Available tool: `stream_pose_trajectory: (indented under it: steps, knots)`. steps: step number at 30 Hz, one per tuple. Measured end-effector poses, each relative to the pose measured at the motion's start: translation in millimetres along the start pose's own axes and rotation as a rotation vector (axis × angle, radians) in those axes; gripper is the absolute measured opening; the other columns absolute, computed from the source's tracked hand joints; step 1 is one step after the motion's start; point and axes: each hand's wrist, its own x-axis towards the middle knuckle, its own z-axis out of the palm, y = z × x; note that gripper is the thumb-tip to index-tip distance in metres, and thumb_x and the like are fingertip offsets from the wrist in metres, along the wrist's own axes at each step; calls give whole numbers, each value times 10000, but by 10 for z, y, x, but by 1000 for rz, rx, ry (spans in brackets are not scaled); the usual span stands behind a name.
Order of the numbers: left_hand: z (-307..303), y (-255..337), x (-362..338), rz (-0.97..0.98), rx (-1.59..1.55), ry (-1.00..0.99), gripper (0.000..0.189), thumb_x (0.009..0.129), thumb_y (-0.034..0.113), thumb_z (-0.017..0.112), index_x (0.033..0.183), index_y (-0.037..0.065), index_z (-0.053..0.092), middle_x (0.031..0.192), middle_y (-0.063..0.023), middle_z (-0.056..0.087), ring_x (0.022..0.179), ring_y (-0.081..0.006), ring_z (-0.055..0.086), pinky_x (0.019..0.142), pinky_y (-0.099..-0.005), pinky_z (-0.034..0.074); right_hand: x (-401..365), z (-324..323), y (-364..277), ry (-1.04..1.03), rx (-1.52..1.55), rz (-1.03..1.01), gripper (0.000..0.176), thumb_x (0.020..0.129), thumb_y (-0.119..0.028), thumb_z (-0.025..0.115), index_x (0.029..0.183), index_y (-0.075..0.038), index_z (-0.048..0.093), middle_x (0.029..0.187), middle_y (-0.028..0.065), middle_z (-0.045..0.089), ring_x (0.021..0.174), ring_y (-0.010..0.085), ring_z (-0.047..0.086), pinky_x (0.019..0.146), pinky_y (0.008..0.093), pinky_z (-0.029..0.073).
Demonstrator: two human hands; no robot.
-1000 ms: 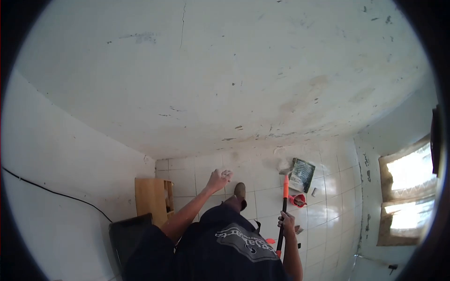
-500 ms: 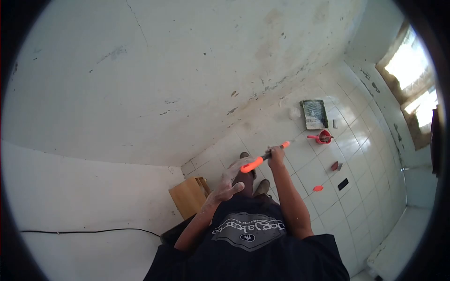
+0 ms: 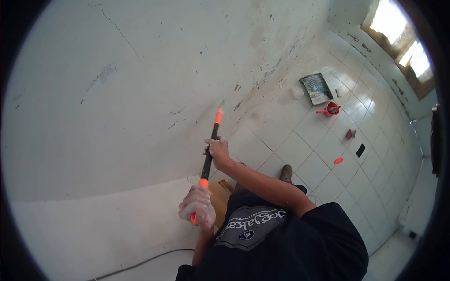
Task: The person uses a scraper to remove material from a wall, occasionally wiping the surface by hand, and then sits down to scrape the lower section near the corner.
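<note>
Both hands are on the pole [image 3: 206, 169], one above the other. The left hand [image 3: 198, 210] is wrapped tight around the orange grip at the near end, low in the picture and close to the body. The right hand [image 3: 218, 150] is clamped round the black shaft further up, with the arm stretched out from the dark shirt [image 3: 281, 243]. The hands sit apart on the pole, with a short run of black shaft and an orange collar between them.

The pole stands nearly upright in the view, leaning a touch to the right. Its far orange tip [image 3: 218, 115] is right at the big white wall [image 3: 117, 93], which is flecked with dark marks and has a thin crack near the top. Whether the tip touches the wall I cannot tell.

A wooden box [image 3: 221, 194] peeks out just beside the left hand, partly hidden behind it. One shoe [image 3: 286, 173] shows on the tiled floor [image 3: 300, 150].

Far off to the right, a paint tray [image 3: 317, 87] lies by the foot of the wall, with a red cup [image 3: 332, 109] just beside it. A few small bits are scattered on the tiles nearer in, among them an orange scrap [image 3: 338, 160] and a dark block [image 3: 360, 150]. A cable [image 3: 140, 264] trails along at the near left. A bright window [image 3: 398, 28] glares at the far right.
</note>
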Motion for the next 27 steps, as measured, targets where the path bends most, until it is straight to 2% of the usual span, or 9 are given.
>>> stream_pose_trajectory:
  steps: [4, 5, 10, 12, 16, 18, 19, 23, 27]
  knots:
    - [-463, 49, 209, 45, 35, 64, 399, 865, 257, 643, 576, 53, 457, 568, -60, 539, 520, -196, 531, 597, -380, 498, 362, 370, 116, -82, 351, 60, 225, 1005, -118, 515, 1157, 18, 422, 884, 123, 608, 590, 169, 544, 514, 324, 493]
    - [-598, 34, 260, 77, 4, 44, 391, 883, 278, 623, 598, 61, 466, 570, -54, 534, 515, -196, 532, 593, -381, 504, 442, 440, 122, -11, 390, 129, 131, 1023, -109, 487, 1092, -11, 435, 873, 124, 615, 572, 144, 514, 504, 319, 487]
    - [-1322, 158, 632, 167, -17, 115, 379, 944, 342, 528, 659, 95, 490, 583, -34, 516, 501, -183, 531, 577, -364, 516, 220, 986, 282, 7, 378, 28, 112, 1024, -110, 488, 1057, -16, 437, 873, 138, 629, 574, 138, 524, 508, 320, 497]
    - [-1597, 280, 818, 234, 62, -121, 381, 990, 359, 370, 691, 131, 432, 606, -13, 435, 534, -180, 470, 589, -384, 456, 82, 1257, 298, -36, 261, 14, 142, 1022, -118, 525, 1079, -26, 432, 890, 119, 608, 589, 115, 514, 516, 294, 488]
    - [-1903, 147, 956, 203, 50, -39, 373, 991, 348, 427, 710, 115, 504, 599, -28, 499, 507, -153, 525, 535, -334, 503, 68, 1471, 338, 56, 128, -46, 102, 999, -94, 527, 1015, -14, 466, 809, 93, 579, 568, 135, 545, 493, 330, 498]
    - [-1890, -198, 930, 235, -27, 16, 369, 989, 347, 427, 709, 120, 506, 585, -10, 479, 487, -157, 505, 505, -342, 493, 548, 1318, 454, 95, 69, -87, 99, 992, -92, 532, 1001, -12, 473, 783, 79, 564, 562, 140, 546, 484, 337, 497]
    - [-1768, -286, 921, 123, 29, 71, 362, 981, 326, 462, 686, 119, 495, 564, 7, 485, 485, -159, 528, 493, -332, 494, 716, 1237, 505, 126, 9, -124, 97, 986, -90, 536, 987, -11, 479, 756, 66, 549, 556, 146, 547, 475, 343, 495]
    - [-1710, -65, 1072, 209, -63, -135, 338, 968, 279, 560, 670, 123, 529, 549, -8, 558, 480, -174, 583, 500, -333, 541, 449, 1287, 396, 111, 51, -77, 100, 966, -85, 548, 953, -3, 494, 726, 56, 523, 531, 156, 533, 464, 357, 490]
    - [-1735, -179, 1199, 87, -55, -85, 342, 951, 280, 571, 650, 119, 557, 531, -39, 583, 450, -187, 576, 503, -348, 555, 687, 1283, 461, 138, 36, -79, 72, 965, -71, 521, 932, -11, 500, 711, 46, 504, 538, 155, 524, 476, 366, 493]
